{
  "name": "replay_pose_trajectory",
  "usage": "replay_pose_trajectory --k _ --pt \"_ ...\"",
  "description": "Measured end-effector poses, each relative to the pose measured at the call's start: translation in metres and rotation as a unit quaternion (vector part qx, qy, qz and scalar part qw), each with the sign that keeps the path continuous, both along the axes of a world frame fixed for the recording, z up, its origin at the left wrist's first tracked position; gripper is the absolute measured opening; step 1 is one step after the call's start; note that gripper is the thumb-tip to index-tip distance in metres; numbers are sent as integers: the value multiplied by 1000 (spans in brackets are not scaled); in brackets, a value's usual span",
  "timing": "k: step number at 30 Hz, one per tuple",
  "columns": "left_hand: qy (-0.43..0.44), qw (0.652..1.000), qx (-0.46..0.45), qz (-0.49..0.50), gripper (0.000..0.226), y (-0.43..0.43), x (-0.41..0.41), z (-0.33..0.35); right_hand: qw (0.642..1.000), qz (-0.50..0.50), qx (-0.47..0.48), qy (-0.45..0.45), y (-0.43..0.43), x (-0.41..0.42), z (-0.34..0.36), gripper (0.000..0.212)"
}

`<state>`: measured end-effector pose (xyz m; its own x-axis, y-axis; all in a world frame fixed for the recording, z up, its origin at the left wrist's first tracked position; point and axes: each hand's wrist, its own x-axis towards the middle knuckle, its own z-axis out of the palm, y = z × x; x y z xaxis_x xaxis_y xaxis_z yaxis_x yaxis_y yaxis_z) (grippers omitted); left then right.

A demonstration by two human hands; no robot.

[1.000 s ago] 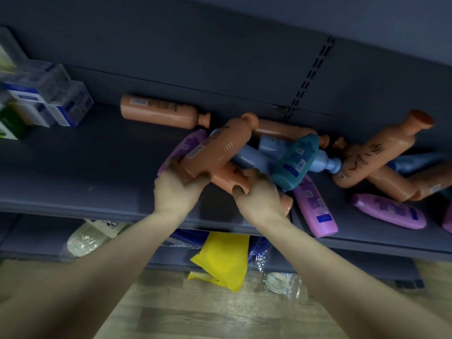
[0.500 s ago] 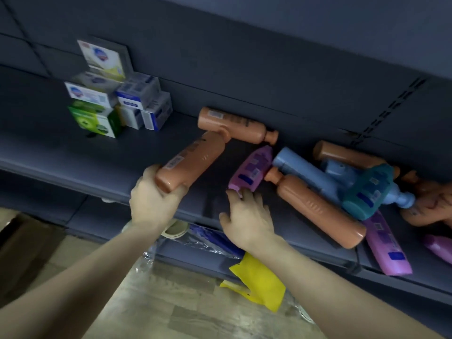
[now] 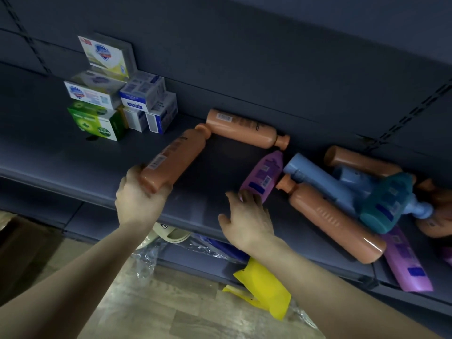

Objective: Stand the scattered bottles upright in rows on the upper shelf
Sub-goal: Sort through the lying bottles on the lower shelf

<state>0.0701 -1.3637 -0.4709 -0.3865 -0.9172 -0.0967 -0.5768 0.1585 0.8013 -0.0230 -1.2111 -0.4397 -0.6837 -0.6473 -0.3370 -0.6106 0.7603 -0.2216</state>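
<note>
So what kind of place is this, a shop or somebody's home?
Probably a shop, or a mock-up: dark shelving with slotted uprights, stacked soap boxes, and many matching toiletry bottles on the upper shelf, an orange bottle in the left hand.

Shelf [image 3: 61, 155]: dark slate-blue
Centre bottle [image 3: 175, 160]: orange
Lower-right bottle [image 3: 406, 263]: purple, blue patch
Left box [image 3: 97, 123]: green
Bag [image 3: 266, 287]: yellow

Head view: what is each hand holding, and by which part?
Left hand grips an orange bottle by its base end. Right hand holds nothing: fingers open, tips by the purple bottle's near end.
</note>
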Motion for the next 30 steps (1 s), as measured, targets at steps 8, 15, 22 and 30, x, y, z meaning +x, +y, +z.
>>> replay_pose_trajectory --k 8,15,22,30 --pt "-62 998 -24 -15 64 20 -6 -6 1000 11 -12 -3 15 -6 0 47" --pt "-167 969 -164 -84 62 71 -16 7 999 19 -25 7 56 -13 8 46" --pt "-136 960 -187 -155 61 163 -58 12 999 12 -16 29 136 -35 21 47" --pt "-125 939 -199 -250 59 259 -116 20 998 -47 -4 38 220 -75 32 44"
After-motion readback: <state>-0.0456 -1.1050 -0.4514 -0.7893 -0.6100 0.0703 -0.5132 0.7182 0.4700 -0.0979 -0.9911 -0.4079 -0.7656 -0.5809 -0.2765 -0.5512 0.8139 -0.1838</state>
